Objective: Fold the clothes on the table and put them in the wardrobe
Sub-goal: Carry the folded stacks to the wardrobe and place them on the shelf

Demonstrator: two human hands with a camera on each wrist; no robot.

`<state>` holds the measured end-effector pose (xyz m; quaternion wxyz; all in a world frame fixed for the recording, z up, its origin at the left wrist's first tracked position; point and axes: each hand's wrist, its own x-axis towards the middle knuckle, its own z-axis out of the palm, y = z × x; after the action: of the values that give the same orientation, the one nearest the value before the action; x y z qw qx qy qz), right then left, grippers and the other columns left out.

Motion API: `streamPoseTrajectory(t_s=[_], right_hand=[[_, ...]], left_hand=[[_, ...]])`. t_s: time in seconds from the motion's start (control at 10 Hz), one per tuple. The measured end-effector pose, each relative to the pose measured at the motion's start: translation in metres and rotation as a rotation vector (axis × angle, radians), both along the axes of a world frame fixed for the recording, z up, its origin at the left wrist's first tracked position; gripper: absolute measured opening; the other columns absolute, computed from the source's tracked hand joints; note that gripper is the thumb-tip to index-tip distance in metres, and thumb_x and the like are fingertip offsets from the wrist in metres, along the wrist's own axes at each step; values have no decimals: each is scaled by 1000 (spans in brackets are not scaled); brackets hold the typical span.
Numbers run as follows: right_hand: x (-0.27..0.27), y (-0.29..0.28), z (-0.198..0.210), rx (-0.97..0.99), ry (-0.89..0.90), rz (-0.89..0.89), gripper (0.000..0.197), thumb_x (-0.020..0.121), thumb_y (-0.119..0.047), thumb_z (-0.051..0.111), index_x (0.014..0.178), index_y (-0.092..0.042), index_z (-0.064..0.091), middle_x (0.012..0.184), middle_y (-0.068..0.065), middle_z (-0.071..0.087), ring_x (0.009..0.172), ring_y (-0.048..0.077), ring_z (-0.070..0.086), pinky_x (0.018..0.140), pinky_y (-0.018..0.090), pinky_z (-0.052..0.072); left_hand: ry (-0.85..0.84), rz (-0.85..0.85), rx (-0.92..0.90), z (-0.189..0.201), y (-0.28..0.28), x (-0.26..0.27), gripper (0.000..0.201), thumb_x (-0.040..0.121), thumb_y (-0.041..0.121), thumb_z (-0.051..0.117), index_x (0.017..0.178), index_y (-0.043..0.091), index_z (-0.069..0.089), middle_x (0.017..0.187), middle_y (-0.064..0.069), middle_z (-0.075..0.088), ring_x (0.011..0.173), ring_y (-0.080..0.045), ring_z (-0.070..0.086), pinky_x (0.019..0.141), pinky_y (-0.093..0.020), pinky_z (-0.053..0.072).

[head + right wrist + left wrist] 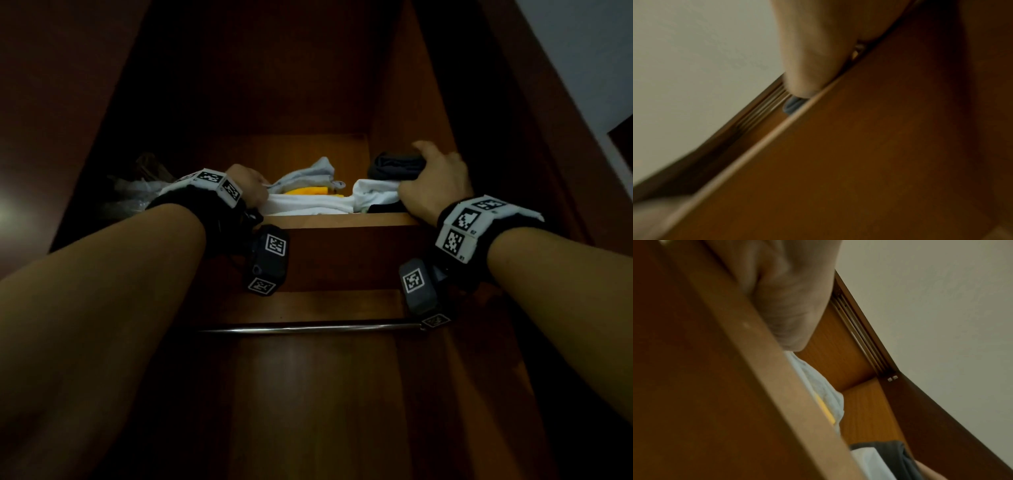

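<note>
While the folded clothes (318, 200) lie on the wardrobe's upper shelf (342, 219), my left hand (248, 186) curls on the white garment (301, 204) and my right hand (435, 183) grips the dark garment (394, 166), above the rail (308, 329).

the head camera looks up along both forearms at the wardrobe shelf (342, 219). each wrist camera sits close beneath that shelf's front edge, facing upward past it. all views share the shelf edge and clothes.
</note>
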<state>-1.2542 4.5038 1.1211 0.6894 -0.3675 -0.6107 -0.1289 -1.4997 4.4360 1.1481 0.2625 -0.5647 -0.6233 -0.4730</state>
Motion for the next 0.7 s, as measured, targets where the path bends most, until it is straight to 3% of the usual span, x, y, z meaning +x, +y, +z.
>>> streamPoseTrajectory(t_s=[0.1,0.2,0.3,0.4,0.5,0.6,0.7], right_hand=[[-1,-1,-6,-32,-21,-43,76,80,-28,53,151,-33,24,152,11,23,131,40,36,101,49,41],[-9,-4,-8,-15,-88,-127,80,77,-32,56,149,-38,22,155,9,16,141,36,16,109,56,28],[-16,-9,-4,-90,-178,-108,83,79,-41,60,149,-48,16,162,10,-3,148,37,-2,113,61,18],[-18,-10,3,-170,-253,-136,78,79,-52,61,145,-54,21,162,6,-13,147,42,-7,115,63,12],[-17,-5,5,-281,-311,-168,86,80,-60,61,148,-56,8,162,3,-19,147,44,-7,116,62,12],[-13,-4,6,-375,-321,-68,92,86,-55,62,152,-52,-1,162,4,-20,148,44,-1,112,54,23],[-17,-2,7,-344,-269,-57,95,83,-52,61,152,-52,-4,163,5,-18,148,45,-3,113,59,20]], left_hand=[[-56,-130,-7,3,-6,6,40,96,4,48,135,9,54,126,-15,59,73,-18,55,47,-13,44],[-49,-90,-157,4,-14,26,46,88,8,61,133,10,52,126,-13,55,78,-22,53,51,-23,42],[-72,-39,-304,-1,-9,29,35,86,15,65,117,6,53,102,-11,59,82,-26,58,57,-29,47],[21,170,-363,2,4,22,7,90,16,60,95,11,59,95,-8,54,87,-25,56,63,-26,45],[-7,85,-247,-1,0,17,19,91,18,58,74,20,50,79,-1,52,70,-15,55,49,-23,48],[38,126,-248,0,0,14,16,93,20,55,78,15,56,92,-6,58,89,-20,63,64,-27,51],[-9,-11,-89,-7,-2,12,31,96,14,52,123,0,59,108,-12,62,76,-15,58,55,-15,50]])
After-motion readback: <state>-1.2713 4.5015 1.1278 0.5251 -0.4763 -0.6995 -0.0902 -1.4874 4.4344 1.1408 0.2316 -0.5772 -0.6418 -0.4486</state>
